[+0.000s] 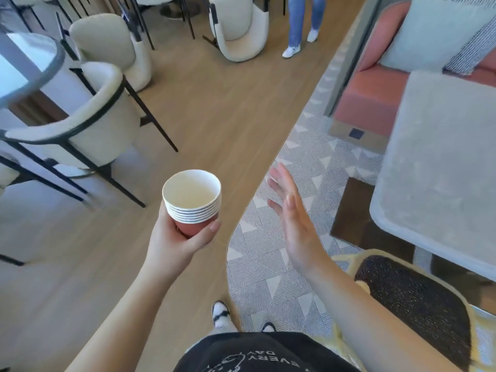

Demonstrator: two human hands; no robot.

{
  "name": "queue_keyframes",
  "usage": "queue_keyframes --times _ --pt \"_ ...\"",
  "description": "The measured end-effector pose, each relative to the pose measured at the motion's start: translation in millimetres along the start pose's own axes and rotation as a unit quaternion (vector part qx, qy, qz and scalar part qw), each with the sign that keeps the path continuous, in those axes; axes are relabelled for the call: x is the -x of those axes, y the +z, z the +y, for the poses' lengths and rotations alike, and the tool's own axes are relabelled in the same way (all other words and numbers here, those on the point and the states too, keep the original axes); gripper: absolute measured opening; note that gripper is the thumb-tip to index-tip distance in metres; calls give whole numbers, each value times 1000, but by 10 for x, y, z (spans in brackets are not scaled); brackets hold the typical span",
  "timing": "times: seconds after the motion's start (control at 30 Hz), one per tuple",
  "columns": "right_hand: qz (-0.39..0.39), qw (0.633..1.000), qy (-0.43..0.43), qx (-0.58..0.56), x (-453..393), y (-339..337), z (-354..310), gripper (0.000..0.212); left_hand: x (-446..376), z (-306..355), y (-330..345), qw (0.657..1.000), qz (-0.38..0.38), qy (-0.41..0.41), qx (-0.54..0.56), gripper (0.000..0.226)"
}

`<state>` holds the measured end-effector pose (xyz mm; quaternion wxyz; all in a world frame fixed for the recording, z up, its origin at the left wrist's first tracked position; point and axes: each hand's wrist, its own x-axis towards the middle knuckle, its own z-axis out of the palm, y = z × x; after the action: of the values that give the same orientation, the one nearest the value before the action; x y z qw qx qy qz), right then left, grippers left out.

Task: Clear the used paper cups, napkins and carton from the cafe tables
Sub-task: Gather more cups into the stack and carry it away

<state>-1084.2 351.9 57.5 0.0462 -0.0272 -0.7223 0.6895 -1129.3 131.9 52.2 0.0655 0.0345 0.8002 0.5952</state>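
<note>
Left hand (171, 237) grips nested stack of red paper cups with white rims (192, 202), upright, over the wood floor (214, 111). Right hand (292, 218) empty, fingers spread, blurred. Grey square table (440, 162) cut off at right edge; round glass table (24, 68) cut off at left. Cream chairs (88, 119), patterned carpet (271, 267).

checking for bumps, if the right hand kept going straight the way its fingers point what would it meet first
The right hand is open, fingers pointing up-frame over the patterned carpet. The way looks free; the grey table stays off to its right, though depth is unclear.
</note>
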Motion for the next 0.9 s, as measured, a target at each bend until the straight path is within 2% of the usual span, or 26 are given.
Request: queue_keyframes --times 0.3,0.53,0.7,0.9 --pt "21 999 25 35 -1503 340 107 73 -1680 -236 -326 998 -44 -8 38 88" --pt "43 998 29 41 -2627 618 -12 71 -2952 -3 -726 998 -53 12 12 83" --pt "59 997 29 42 -3277 515 2 73 -3673 91 -594 996 -79 20 21 82" --pt "98 995 28 22 -4072 56 144 70 -4616 213 -106 992 -121 21 17 80"
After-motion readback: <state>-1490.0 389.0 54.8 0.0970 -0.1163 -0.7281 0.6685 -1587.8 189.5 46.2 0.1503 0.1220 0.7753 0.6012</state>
